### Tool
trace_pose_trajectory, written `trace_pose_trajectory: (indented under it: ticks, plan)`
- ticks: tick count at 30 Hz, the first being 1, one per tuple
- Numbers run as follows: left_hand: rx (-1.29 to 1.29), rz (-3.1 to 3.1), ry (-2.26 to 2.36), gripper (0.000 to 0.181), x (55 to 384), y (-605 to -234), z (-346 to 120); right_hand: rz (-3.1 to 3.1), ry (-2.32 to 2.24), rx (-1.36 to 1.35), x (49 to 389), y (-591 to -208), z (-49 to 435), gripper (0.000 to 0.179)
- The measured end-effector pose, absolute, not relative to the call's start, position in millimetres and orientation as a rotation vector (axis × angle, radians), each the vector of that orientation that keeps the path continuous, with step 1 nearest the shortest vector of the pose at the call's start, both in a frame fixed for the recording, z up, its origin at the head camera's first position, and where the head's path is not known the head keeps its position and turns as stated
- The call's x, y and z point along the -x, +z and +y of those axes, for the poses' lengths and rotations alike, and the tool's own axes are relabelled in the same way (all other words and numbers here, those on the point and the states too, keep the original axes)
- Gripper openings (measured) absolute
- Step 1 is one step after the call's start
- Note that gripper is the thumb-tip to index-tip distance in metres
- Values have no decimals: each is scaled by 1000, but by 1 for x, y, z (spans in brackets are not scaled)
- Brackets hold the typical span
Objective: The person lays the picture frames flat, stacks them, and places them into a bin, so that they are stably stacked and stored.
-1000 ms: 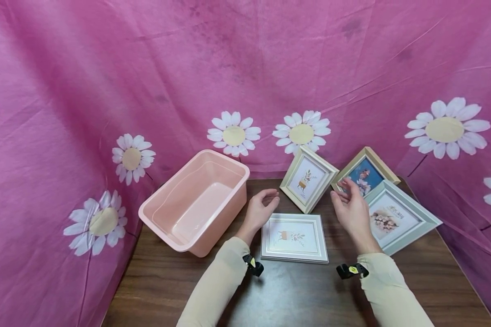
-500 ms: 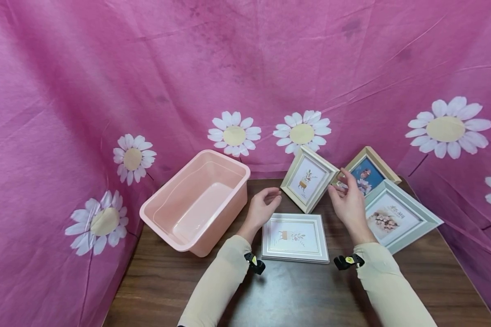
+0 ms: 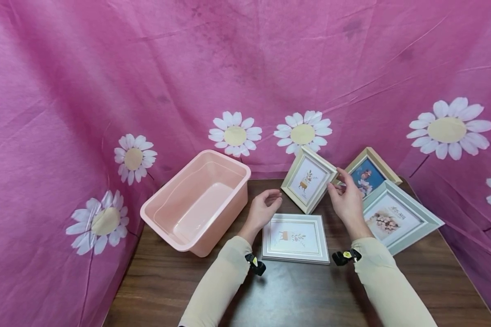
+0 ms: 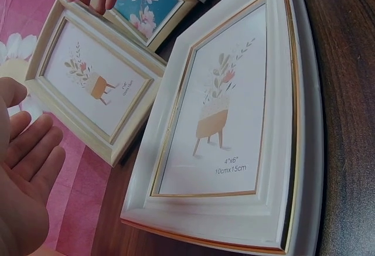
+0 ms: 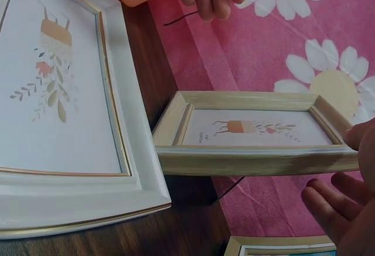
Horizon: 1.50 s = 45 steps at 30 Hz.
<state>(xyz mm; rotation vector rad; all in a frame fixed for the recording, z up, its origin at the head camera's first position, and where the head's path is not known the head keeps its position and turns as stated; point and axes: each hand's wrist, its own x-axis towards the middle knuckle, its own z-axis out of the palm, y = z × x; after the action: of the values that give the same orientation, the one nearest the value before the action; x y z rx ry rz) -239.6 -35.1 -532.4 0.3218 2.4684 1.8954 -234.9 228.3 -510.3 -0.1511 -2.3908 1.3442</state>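
A cream picture frame (image 3: 308, 179) with a potted-plant print leans upright at the back of the table. My right hand (image 3: 348, 202) is at its right edge, thumb on the front side and fingers around the upper corner; in the right wrist view the thumb of the right hand (image 5: 363, 185) overlaps the frame's end. My left hand (image 3: 263, 211) hovers left of that frame with loosely bent fingers and holds nothing. Between my wrists a white picture frame (image 3: 317, 238) with a gold inner line lies flat, seemingly on top of another frame (image 4: 310, 150).
A pink plastic bin (image 3: 221, 222) stands left of my left hand. At the right, a wood-toned frame (image 3: 378, 163) with a blossom picture and a pale green frame (image 3: 421, 218) lean together. A pink flowered curtain (image 3: 245, 68) hangs behind the wooden table (image 3: 294, 299).
My right hand has moved left and slightly up, from in front of the blossom frame to the right edge of the cream frame. My left hand has hardly moved.
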Motion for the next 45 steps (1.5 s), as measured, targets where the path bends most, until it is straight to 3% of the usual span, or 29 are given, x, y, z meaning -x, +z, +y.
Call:
trace_pose_trajectory:
  ticks: [45]
  plan:
    - [-311, 2483, 1895, 33, 238, -534, -47, -2259, 1412, 231, 251, -505, 226, 42]
